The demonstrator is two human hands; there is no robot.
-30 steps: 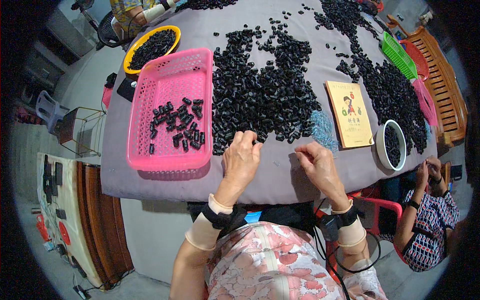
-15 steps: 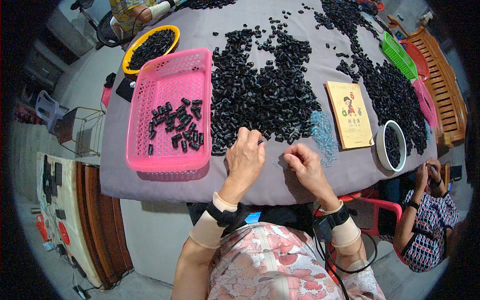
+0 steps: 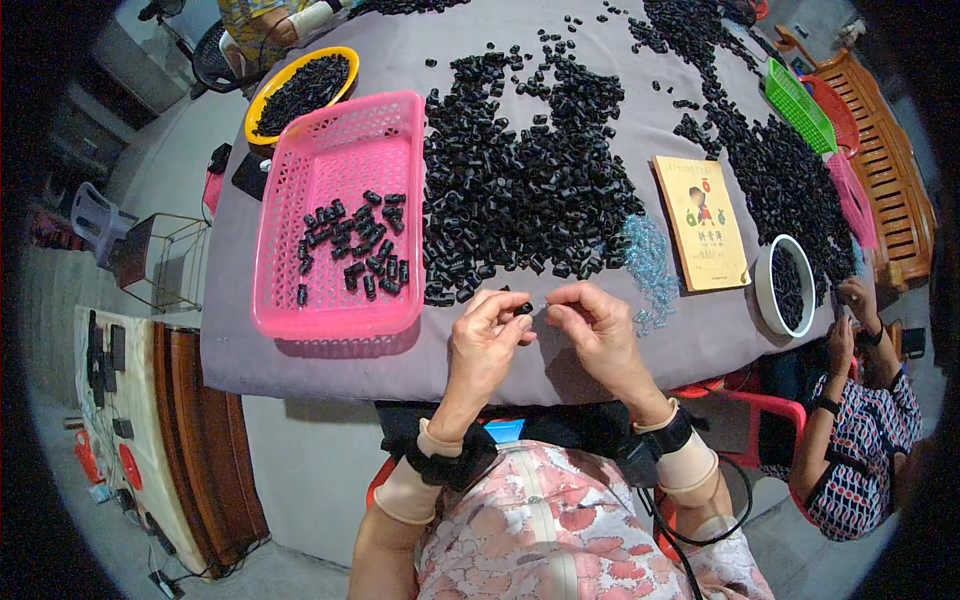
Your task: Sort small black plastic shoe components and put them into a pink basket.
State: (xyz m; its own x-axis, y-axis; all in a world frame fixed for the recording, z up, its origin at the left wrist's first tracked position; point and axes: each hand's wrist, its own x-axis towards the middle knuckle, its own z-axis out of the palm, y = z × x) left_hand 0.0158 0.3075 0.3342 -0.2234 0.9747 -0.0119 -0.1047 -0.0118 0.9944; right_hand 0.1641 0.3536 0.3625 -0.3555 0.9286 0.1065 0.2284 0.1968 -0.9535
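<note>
The left hand (image 3: 482,335) pinches a small black piece (image 3: 523,309) between thumb and fingers, just above the near side of the counter (image 3: 300,372). The right hand (image 3: 602,332) is close by, its thumb and finger near each other; I cannot tell if they hold something tiny. The piece looks light and stiff, like hard plastic, and maybe a bit slippery. It is short and round, so its sides seem best to hold. A bumpy black pile (image 3: 520,190) and thin, shiny blue bits (image 3: 650,265) lie on soft gray cloth. The pink basket (image 3: 340,322) is full of little holes.
</note>
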